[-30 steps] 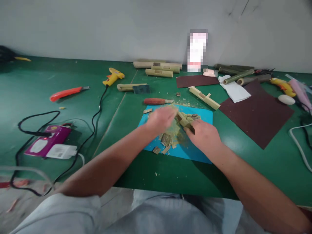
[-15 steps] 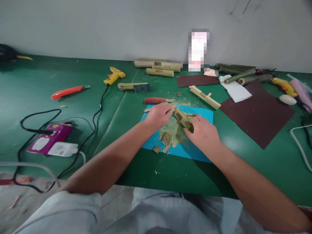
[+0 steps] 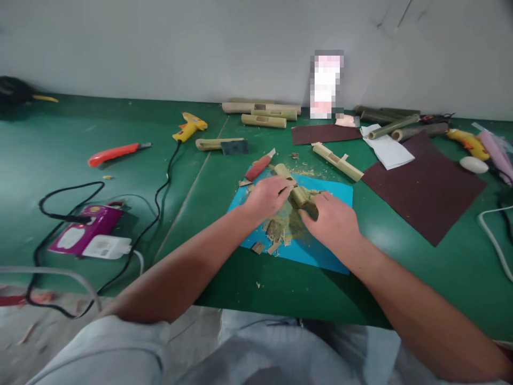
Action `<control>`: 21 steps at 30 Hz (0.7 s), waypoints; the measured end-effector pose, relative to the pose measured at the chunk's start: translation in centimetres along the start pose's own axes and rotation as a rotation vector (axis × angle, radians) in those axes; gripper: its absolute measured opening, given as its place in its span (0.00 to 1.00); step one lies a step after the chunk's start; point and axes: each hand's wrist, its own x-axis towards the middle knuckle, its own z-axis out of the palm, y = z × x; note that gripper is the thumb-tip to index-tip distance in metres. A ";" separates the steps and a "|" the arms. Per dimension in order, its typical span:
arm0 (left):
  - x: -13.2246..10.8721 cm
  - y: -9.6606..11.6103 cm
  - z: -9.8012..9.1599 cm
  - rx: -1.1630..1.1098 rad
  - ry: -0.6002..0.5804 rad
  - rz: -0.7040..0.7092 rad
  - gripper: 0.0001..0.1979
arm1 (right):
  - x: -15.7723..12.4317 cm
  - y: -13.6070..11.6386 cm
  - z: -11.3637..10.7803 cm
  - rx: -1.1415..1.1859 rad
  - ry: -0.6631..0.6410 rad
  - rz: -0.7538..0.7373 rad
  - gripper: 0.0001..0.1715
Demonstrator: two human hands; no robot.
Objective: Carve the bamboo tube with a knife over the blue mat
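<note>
A short bamboo tube [image 3: 298,197] with a cut-out in its side lies slanted over the blue sheet [image 3: 320,262]. My right hand [image 3: 334,216] is closed round its near end. My left hand [image 3: 267,197] is closed, its fingertips pinched at the cut-out; whatever they hold is too small to make out. Pale shavings and bamboo scraps [image 3: 276,231] lie on the sheet below the tube. Just beyond my left hand, a red-handled knife [image 3: 258,168] rests at the sheet's far left edge, its blade pointing away to the right.
More cut bamboo tubes [image 3: 263,121] lie at the back, and one [image 3: 337,162] sits beyond my right hand. Brown sandpaper [image 3: 427,187] is at right. Leftward are a yellow glue gun [image 3: 189,127], a red utility knife [image 3: 118,154] and a purple power strip [image 3: 86,230] with cords.
My left hand's fingertips have moved from the tube's far end to its cut-out, baring that end. The red-handled knife has swung from lying level to slanting, and the blue sheet has shifted slightly.
</note>
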 end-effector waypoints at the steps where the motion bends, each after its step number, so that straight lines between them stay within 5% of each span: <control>1: -0.1 0.3 0.1 -0.003 0.004 0.005 0.15 | 0.2 0.0 0.0 0.005 0.010 0.014 0.16; 9: -0.4 0.8 -0.2 0.004 0.026 0.089 0.14 | 1.0 -0.2 -0.2 -0.014 -0.082 -0.008 0.12; 16: 0.2 -1.2 -1.0 0.032 0.104 -0.042 0.13 | 0.2 0.0 -0.8 -0.011 -0.061 0.008 0.15; 21: -0.1 -0.5 -0.7 0.007 0.070 -0.082 0.14 | 0.4 0.1 -0.8 -0.002 -0.086 0.037 0.12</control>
